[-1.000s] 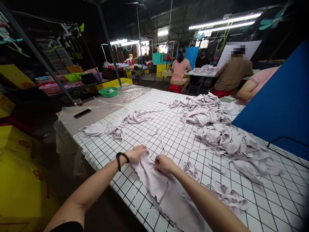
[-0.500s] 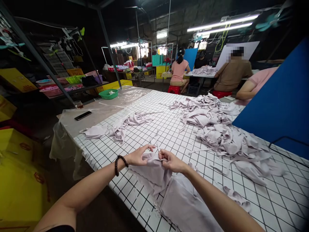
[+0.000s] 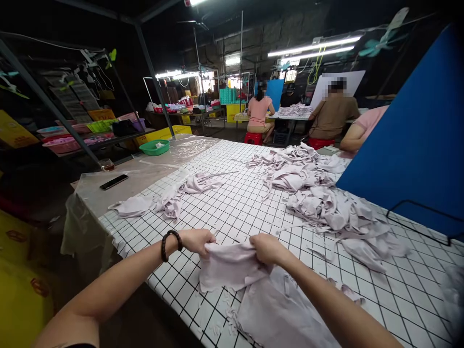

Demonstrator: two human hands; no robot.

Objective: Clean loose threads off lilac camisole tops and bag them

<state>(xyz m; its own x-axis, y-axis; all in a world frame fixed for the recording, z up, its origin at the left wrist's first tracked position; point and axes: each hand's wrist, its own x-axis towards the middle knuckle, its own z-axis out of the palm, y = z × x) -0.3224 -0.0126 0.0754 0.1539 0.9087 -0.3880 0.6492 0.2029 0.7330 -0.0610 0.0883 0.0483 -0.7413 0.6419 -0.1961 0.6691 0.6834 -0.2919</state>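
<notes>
Over the white, black-gridded tabletop [image 3: 212, 208], a pale lilac-grey, soft cloth piece [image 3: 232, 266] lies between the left hand [image 3: 197, 240] and the right hand [image 3: 267, 248], each pinching one end of its upper edge, which runs crosswise.

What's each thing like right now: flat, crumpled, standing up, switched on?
Left hand: closed on held cloth
Right hand: closed on the same cloth
Held cloth: spread between the hands
Large cloth heap: crumpled
Smaller cloth heap: crumpled
Phone: lying flat, screen dark
Glass: upright, partly filled
Green basket: upright
Tube lights: on
</notes>
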